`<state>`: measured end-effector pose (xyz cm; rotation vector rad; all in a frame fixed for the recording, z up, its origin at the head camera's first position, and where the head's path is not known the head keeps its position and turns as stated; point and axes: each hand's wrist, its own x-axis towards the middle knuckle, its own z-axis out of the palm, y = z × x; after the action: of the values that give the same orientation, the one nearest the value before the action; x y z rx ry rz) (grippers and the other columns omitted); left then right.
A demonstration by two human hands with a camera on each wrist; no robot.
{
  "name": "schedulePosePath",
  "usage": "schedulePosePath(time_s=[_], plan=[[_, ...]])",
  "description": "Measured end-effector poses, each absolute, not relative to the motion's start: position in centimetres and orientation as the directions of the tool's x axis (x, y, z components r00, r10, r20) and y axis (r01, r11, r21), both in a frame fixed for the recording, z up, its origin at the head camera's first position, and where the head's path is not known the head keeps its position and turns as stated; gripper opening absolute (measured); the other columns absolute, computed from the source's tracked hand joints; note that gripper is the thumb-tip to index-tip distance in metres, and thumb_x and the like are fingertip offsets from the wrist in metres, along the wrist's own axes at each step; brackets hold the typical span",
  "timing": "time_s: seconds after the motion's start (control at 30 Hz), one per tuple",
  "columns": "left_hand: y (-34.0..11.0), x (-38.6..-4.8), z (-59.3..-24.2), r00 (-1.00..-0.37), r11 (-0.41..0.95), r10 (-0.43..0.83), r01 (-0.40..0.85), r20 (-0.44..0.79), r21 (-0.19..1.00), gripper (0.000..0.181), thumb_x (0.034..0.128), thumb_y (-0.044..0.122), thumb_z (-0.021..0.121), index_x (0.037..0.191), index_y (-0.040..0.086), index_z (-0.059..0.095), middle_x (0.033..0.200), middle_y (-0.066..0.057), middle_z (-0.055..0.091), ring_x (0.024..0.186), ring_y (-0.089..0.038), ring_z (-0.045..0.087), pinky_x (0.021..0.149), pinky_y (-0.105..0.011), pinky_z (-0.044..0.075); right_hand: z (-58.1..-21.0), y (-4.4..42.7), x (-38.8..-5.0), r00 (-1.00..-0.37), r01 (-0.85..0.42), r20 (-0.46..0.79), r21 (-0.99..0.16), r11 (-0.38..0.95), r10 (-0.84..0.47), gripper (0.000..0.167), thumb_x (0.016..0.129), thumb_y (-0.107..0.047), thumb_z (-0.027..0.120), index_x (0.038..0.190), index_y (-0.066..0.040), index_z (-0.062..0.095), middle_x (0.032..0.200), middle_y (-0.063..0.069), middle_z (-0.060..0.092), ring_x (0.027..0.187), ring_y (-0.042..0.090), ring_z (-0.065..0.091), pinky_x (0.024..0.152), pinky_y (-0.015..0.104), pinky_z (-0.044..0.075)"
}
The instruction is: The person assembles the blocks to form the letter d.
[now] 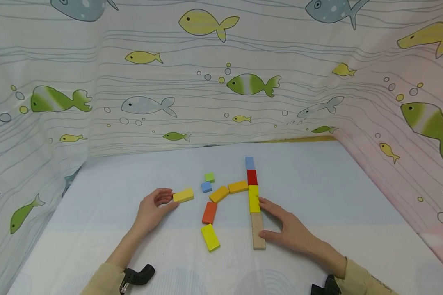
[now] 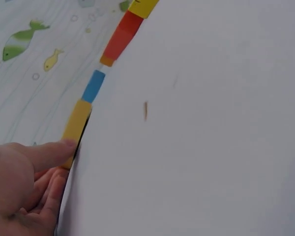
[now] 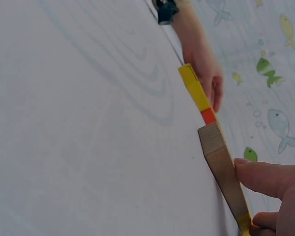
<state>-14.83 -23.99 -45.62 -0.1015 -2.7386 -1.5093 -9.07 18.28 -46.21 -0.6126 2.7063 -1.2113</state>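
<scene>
Between thumb and fingers, my left hand [image 1: 152, 208] pinches the left end of a pale yellow block [image 1: 183, 195]. A small blue block [image 1: 206, 187] lies just right of it. My right hand [image 1: 293, 230] touches the right side of a straight row, with its thumb at the plain wooden block [image 1: 258, 231] and fingertips by the bright yellow block [image 1: 254, 199]. That row continues away from me with a red block [image 1: 252, 177] and a light blue block [image 1: 250, 163]. The right wrist view shows the thumb [image 3: 258, 177] against the wooden block's side.
Left of the row, a curved line holds two orange-yellow blocks [image 1: 238, 187], an orange-red block [image 1: 209, 212] and a yellow block [image 1: 210, 238]. A small green block [image 1: 209, 177] sits behind the blue one. A fish-print curtain [image 1: 206, 90] surrounds the white table [image 1: 354, 196].
</scene>
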Motion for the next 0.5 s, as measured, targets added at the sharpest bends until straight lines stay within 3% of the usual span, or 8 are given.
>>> schedulePosePath(time_s=[0.5], plan=[[-24.0,-10.2,-45.4,-0.995,0.541,0.084,0.093,0.057,0.836,0.049,0.0856,0.022,0.080,0.127,0.006,0.060,0.123,-0.006,0.068,0.108,-0.020,0.066,0.092,-0.015,0.052,-46.3,18.2,-9.0,-0.909,-0.331,0.081,-0.734,0.592,-0.408,0.080,0.085,-0.051,0.075,0.153,-0.025,0.042,0.161,-0.010,0.034,0.148,0.025,0.033,0.114,0.061,0.034]])
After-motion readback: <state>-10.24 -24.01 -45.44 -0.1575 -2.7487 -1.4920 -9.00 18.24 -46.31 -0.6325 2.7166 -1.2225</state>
